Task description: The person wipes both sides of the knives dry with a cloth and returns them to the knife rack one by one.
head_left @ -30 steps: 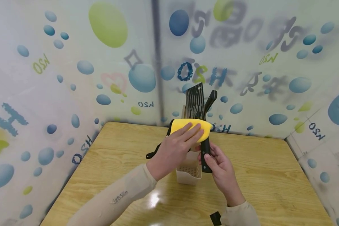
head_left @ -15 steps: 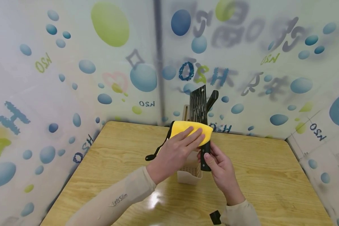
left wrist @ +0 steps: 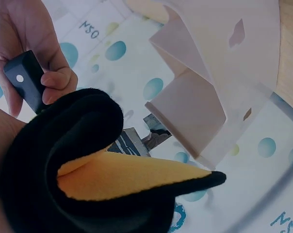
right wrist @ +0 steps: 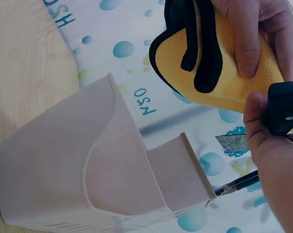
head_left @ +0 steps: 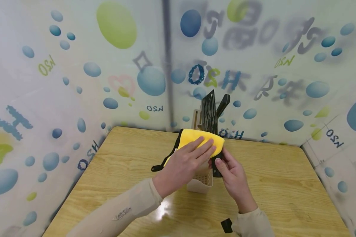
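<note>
My right hand (head_left: pixel 235 181) grips the black handle of a cleaver (head_left: pixel 209 110), whose dark streaked blade points up. A yellow cloth (head_left: pixel 188 136) with black edging lies over the lower blade. My left hand (head_left: pixel 184 163) holds the cloth there, fingers laid across its front in the head view. In the right wrist view the left thumb presses one side of the cloth (right wrist: pixel 229 73), and the other fingers lie beyond it. The cleaver's handle end (right wrist: pixel 288 109) sticks out of the right hand. Much of the blade is hidden by the cloth.
Behind the hands a beige knife holder (head_left: pixel 199 188) stands on the wooden table (head_left: pixel 130 144). A black-handled knife (head_left: pixel 223 104) slants up from its back. A black tab (head_left: pixel 226 226) shows beside the right sleeve. Patterned walls (head_left: pixel 130 82) enclose the table's far side and flanks.
The cloth and left hand have slid slightly down the cleaver toward its handle, so less of the handle shows. The cleaver's blade has turned a little more edge-on.
</note>
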Tool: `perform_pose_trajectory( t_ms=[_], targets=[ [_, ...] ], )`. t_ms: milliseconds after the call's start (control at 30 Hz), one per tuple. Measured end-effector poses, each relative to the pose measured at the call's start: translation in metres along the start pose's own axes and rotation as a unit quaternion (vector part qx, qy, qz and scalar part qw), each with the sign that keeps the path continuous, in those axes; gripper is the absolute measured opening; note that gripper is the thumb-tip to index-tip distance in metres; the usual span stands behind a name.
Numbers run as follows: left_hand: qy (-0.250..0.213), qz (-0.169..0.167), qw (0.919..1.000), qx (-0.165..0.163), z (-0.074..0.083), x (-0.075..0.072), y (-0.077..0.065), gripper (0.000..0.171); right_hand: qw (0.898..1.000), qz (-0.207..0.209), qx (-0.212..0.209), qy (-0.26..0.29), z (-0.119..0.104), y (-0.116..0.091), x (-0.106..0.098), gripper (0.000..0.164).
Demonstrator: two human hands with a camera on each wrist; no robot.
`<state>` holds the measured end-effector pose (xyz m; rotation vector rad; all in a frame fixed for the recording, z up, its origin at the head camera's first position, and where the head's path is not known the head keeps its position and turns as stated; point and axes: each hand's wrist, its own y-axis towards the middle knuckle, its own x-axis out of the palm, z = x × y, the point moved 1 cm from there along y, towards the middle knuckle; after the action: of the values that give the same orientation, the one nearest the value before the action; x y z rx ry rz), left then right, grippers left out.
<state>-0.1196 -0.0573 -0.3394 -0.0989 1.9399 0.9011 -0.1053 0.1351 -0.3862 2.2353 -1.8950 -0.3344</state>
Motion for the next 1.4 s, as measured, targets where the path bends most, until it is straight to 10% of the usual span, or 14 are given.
perform_pose_trajectory(
  t_ms=[1400],
  targets=[
    [-0.004, 0.016, 0.9994, -0.030, -0.016, 0.001, 0.011, 0.053, 0.997, -0.073, -0.023, 0.007, 0.003, -0.003, -0.005, 0.055]
  ],
)
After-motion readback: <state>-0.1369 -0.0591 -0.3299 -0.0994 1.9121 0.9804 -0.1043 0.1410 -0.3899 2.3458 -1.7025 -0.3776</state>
